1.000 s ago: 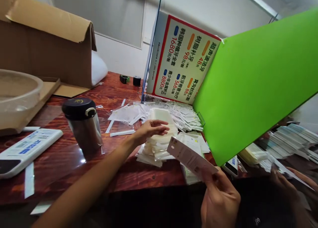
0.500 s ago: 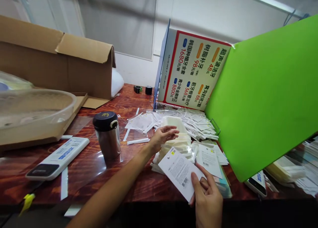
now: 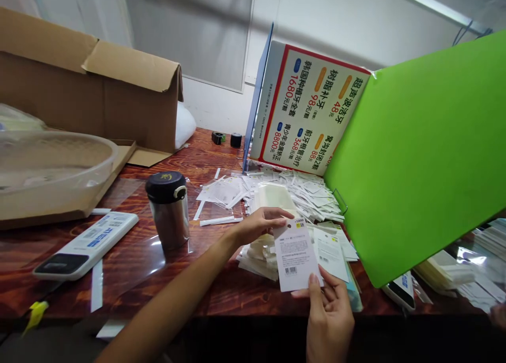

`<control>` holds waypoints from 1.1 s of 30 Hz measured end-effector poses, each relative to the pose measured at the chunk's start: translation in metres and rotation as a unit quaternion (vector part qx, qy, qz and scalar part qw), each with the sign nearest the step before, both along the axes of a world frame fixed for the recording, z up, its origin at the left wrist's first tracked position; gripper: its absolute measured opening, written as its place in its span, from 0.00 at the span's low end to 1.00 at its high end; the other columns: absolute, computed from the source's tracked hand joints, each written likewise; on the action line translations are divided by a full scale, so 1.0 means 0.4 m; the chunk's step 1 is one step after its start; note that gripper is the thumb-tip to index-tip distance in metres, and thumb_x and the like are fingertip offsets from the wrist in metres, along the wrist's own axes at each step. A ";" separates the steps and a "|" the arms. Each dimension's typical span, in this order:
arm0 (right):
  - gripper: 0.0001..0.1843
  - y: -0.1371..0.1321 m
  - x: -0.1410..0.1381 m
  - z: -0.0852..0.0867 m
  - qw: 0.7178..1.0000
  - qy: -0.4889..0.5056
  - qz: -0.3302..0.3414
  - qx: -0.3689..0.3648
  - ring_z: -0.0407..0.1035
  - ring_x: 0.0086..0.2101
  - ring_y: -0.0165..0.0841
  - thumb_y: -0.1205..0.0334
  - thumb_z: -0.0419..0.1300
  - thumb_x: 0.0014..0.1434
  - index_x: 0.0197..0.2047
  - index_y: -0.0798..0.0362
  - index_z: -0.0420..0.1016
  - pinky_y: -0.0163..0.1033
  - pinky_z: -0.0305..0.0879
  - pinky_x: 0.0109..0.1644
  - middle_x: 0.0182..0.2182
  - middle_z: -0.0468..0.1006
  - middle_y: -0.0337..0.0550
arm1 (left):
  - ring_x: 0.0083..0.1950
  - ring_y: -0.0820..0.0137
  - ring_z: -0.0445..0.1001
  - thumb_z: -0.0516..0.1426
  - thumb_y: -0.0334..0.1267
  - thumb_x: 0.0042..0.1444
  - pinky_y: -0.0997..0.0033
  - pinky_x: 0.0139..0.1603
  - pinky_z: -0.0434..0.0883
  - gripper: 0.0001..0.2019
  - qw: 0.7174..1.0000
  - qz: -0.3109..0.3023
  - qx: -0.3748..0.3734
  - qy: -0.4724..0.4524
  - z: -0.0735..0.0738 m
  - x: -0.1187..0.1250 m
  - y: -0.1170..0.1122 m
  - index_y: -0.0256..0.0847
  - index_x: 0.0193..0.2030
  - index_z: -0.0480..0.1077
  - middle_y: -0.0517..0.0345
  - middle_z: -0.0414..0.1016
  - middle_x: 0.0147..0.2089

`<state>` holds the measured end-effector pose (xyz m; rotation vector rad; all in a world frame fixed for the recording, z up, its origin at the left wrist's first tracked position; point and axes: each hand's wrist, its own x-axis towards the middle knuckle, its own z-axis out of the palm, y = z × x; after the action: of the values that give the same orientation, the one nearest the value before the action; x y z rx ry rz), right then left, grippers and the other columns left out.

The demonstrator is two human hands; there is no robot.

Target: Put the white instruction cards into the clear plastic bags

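Observation:
A white printed card (image 3: 295, 260) with a barcode, a punched hole and a small yellow mark stands almost upright in front of me. My right hand (image 3: 330, 310) pinches its lower right corner between thumb and fingers. At its upper left corner, my left hand (image 3: 263, 223) has bent fingers closed on the top edge. Under and behind the card lies a stack of clear plastic bags (image 3: 272, 197). To its right rests a pile of similar white cards (image 3: 329, 252), with bluish-green sheets below. A heap of loose bagged cards (image 3: 312, 192) spreads behind the stack.
A bottle with a black lid (image 3: 168, 210) and a white device (image 3: 87, 245) stand on the left. Behind them are a cardboard box (image 3: 130, 110) and a translucent basin (image 3: 51, 178). A green panel (image 3: 427, 157) and a printed board (image 3: 312, 110) rise at the right and back.
My right hand has turned the card from a slant to nearly upright. My left hand has shifted right to the card's top edge, its fingers closing there.

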<state>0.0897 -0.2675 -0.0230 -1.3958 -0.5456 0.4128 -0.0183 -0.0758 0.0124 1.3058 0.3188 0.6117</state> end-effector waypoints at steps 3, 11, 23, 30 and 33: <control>0.31 -0.007 0.000 0.004 0.999 -0.001 0.036 -0.019 0.77 0.26 0.41 0.44 0.66 0.52 0.49 0.59 0.68 0.43 0.74 0.33 0.32 0.81 0.51 | 0.36 0.70 0.75 0.68 0.45 0.47 0.77 0.35 0.69 0.21 0.998 -0.048 0.020 0.032 0.004 -0.003 -0.006 0.35 0.45 0.77 0.52 0.79 0.39; 0.38 -0.007 -0.068 0.040 0.990 -0.051 0.133 0.010 0.74 0.24 0.32 0.49 0.65 0.56 0.64 0.52 0.57 0.38 0.74 0.32 0.38 0.81 0.46 | 0.41 0.64 0.78 0.71 0.50 0.40 0.68 0.42 0.75 0.26 0.987 -0.145 0.035 0.050 0.021 -0.038 -0.019 0.38 0.44 0.77 0.51 0.80 0.42; 0.38 0.004 -0.064 -0.005 0.987 -0.149 0.047 0.049 0.78 0.37 0.39 0.48 0.64 0.56 0.67 0.51 0.62 0.39 0.75 0.42 0.40 0.81 0.46 | 0.33 0.59 0.80 0.71 0.50 0.39 0.65 0.29 0.78 0.25 0.902 -0.389 0.031 0.186 0.035 -0.046 -0.041 0.37 0.42 0.79 0.53 0.81 0.36; 0.22 -0.037 0.047 0.355 0.953 -0.261 -0.004 0.152 0.75 0.27 0.34 0.54 0.68 0.50 0.48 0.51 0.81 0.35 0.70 0.28 0.32 0.82 0.46 | 0.42 0.57 0.81 0.71 0.42 0.41 0.66 0.30 0.78 0.35 0.842 -0.512 0.025 0.171 0.028 -0.008 -0.049 0.44 0.59 0.71 0.51 0.80 0.43; 0.23 -0.104 0.137 0.622 0.938 -0.195 -0.119 0.261 0.76 0.31 0.33 0.51 0.65 0.52 0.50 0.52 0.79 0.35 0.67 0.29 0.38 0.82 0.47 | 0.47 0.58 0.80 0.71 0.42 0.40 0.66 0.35 0.77 0.42 0.834 -0.519 0.060 0.178 0.022 -0.002 -0.035 0.46 0.64 0.65 0.50 0.79 0.48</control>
<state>0.1446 -0.3092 0.2256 -1.0055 -0.7347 -0.2075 -0.0189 -0.0900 0.0211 1.4833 -0.1618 -0.5541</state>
